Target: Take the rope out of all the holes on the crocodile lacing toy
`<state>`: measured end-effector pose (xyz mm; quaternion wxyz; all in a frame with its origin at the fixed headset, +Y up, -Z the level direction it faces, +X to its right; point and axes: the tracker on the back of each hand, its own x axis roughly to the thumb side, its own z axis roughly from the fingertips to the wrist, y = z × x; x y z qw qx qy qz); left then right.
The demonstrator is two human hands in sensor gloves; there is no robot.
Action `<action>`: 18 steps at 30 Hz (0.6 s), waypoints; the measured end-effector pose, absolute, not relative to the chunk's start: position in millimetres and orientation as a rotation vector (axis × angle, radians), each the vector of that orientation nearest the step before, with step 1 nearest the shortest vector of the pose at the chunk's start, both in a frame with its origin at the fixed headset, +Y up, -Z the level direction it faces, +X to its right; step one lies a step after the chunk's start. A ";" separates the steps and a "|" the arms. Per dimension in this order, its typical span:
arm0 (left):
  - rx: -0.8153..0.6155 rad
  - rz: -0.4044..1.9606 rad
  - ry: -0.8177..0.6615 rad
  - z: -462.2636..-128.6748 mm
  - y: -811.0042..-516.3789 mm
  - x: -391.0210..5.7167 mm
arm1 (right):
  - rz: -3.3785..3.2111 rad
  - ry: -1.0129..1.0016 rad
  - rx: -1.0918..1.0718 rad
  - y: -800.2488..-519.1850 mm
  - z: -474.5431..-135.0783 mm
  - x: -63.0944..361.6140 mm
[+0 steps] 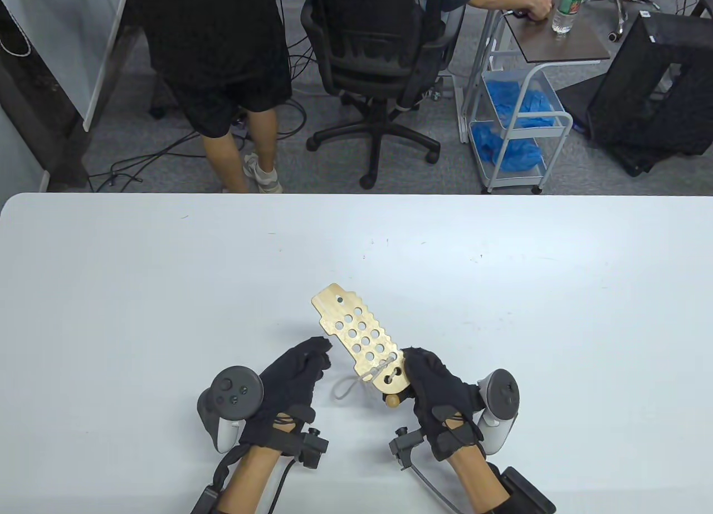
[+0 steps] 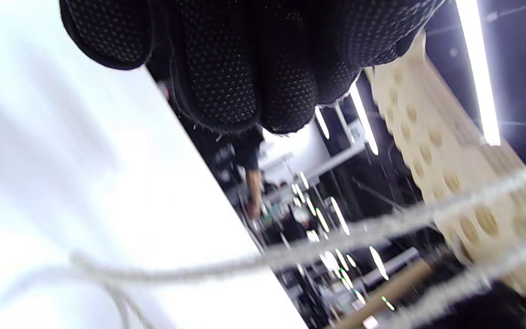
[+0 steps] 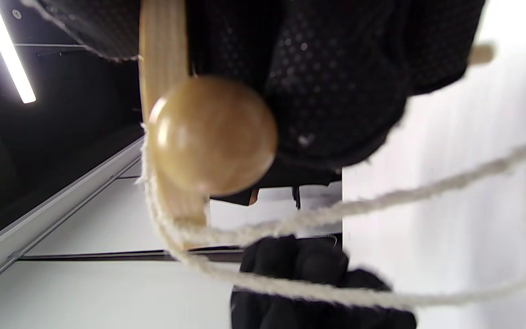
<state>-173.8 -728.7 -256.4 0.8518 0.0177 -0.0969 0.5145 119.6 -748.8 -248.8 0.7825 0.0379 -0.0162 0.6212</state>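
Beyond the white table [image 1: 167, 269], a person in black shorts [image 1: 223, 63] stands on grey carpet beside a black office chair [image 1: 379, 63] where another person sits. A white rolling cart [image 1: 518, 118] holds blue gloves [image 1: 518, 104] on its shelves; a water bottle [image 1: 567, 10] stands on its dark top. A black frame [image 1: 657, 79] sits far right, cables [image 1: 139, 163] trail left

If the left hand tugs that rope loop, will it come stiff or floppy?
Probably floppy: the rope sags in a slack loop below the crocodile board. Its fuzzy weave may drag in the holes. The right hand grips the board, which should steady it.
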 end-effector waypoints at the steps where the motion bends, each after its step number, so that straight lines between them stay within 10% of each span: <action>1: -0.016 1.117 -0.248 -258.4 -732.1 -170.8 | 1.341 -0.022 0.103 -748.2 -248.4 116.5; 13: -0.420 1.245 -0.568 -257.3 -744.7 -136.8 | 1.231 0.157 0.283 -748.3 -244.8 88.5; 18: -0.361 1.137 -0.566 -257.0 -738.6 -139.1 | 1.231 0.154 0.273 -748.9 -244.7 89.9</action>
